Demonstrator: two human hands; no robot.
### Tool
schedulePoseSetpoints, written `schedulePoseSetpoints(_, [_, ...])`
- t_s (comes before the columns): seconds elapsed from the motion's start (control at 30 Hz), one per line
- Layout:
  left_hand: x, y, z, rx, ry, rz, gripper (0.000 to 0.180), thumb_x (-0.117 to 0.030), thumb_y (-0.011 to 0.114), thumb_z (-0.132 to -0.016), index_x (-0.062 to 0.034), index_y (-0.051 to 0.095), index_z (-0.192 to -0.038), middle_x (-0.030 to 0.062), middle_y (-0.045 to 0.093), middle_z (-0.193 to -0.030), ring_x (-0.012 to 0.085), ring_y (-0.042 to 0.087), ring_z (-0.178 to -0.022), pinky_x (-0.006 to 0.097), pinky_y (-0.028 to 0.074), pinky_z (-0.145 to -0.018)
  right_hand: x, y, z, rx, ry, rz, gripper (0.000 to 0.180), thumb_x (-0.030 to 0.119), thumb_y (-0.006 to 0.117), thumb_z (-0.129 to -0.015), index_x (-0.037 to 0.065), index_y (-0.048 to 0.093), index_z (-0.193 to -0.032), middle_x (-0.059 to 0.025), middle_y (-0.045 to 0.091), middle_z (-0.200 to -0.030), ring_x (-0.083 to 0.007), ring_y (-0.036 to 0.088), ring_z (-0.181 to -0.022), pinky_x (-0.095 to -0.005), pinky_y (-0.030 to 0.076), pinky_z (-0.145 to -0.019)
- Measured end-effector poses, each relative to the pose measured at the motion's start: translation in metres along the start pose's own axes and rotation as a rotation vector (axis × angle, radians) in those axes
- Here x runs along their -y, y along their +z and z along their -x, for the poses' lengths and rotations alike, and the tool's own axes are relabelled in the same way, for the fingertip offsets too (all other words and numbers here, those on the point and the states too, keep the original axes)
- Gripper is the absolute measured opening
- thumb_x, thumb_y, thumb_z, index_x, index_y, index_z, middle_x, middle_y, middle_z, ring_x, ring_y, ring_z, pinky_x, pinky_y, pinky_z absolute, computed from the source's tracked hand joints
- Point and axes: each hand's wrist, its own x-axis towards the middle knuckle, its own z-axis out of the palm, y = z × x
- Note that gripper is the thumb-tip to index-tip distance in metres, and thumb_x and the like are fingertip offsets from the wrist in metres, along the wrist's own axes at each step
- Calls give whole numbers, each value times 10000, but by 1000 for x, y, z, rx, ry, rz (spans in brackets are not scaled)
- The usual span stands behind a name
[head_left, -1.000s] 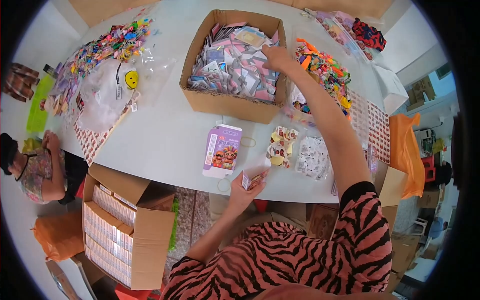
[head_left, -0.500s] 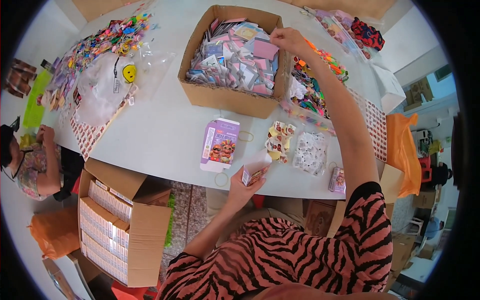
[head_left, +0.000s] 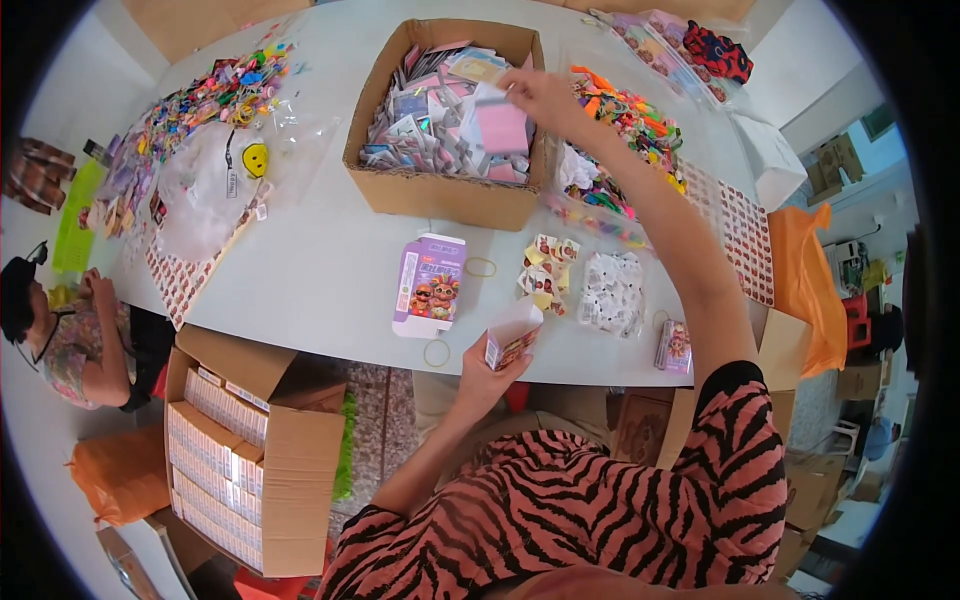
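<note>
Over the big carton [head_left: 440, 195] the right hand [head_left: 535, 95] pinches a flat pink card [head_left: 500, 125], fingers closed on its top edge, card hanging just above the heap. Carton is plain brown cardboard, open-topped, square-ish, sitting on the smooth white table [head_left: 320, 270]; it's packed w/ a loose pile of thin glossy cards, pastel and silvery, edges every which way.

Near side of the carton, at the table's edge, the left hand [head_left: 485, 370] grips a small box [head_left: 512, 335], fingers wrapped round its lower end; the box is white card w/ a printed side, tilted, top flap open. Hands well apart.

Btwn carton and left hand lies a purple box [head_left: 430, 285], flat on its back, cartoon figures on front. Two thin rubber bands [head_left: 482, 267] lie by it, plain rings. Right of that: a clump of small yellow-red stickers [head_left: 545, 275], then a crinkly clear bag [head_left: 612, 292] of white bits, contents too small to tell.

Right of the carton, a bright tangle of toys [head_left: 620, 110], partly hidden by the forearm. Left of it, clear plastic bags and colourful bits, blurred by the lens bend.

Below the table, left of the left hand, a floor carton [head_left: 290, 470] holds tight rows of pale boxes. A second person [head_left: 60, 330] sits at far left, partly cut off.
</note>
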Motion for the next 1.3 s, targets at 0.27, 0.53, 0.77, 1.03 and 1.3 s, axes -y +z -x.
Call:
schedulePoseSetpoints(0.27, [-3,6,5,15,-22,4,426,-15,681,-780,58,518,-1166,76,630,-1021,120,578,-930,259,462,-840,32,13,31,67,-172,14,304,55,608,-785,17,567,-1084,-158,634,-863,-292,618,-869,-381,489,-773])
schedulePoseSetpoints(0.53, [2,9,5,12,-24,59,423,-12,678,-782,58,518,-1167,74,628,-1030,115,579,-930,253,461,-839,32,4,28,174,91,-218,179,180,620,-819,26,657,-902,-88,647,-707,-189,606,-582,-313,490,-594])
schedulePoseSetpoints(0.77, [2,5,6,9,-28,27,424,-13,681,-780,57,518,-1165,79,630,-1033,121,583,-933,261,464,-846,23,4,30,231,63,-53,160,163,603,-760,55,684,-846,-123,673,-757,-244,645,-668,-348,505,-665])
schedulePoseSetpoints(1.03, [0,4,8,-7,-20,14,415,-4,685,-771,55,527,-1150,79,635,-1017,124,583,-935,262,464,-847,40,-12,23,319,-10,47,157,172,593,-776,36,652,-826,-75,648,-710,-173,595,-619,-309,477,-600])
schedulePoseSetpoints(1.3, [-3,4,8,11,-41,13,395,-17,685,-773,48,533,-1131,74,636,-1002,122,582,-918,264,461,-837,35,-33,24,205,268,-406,136,144,630,-804,28,672,-862,13,640,-767,-51,558,-730,-221,450,-666])
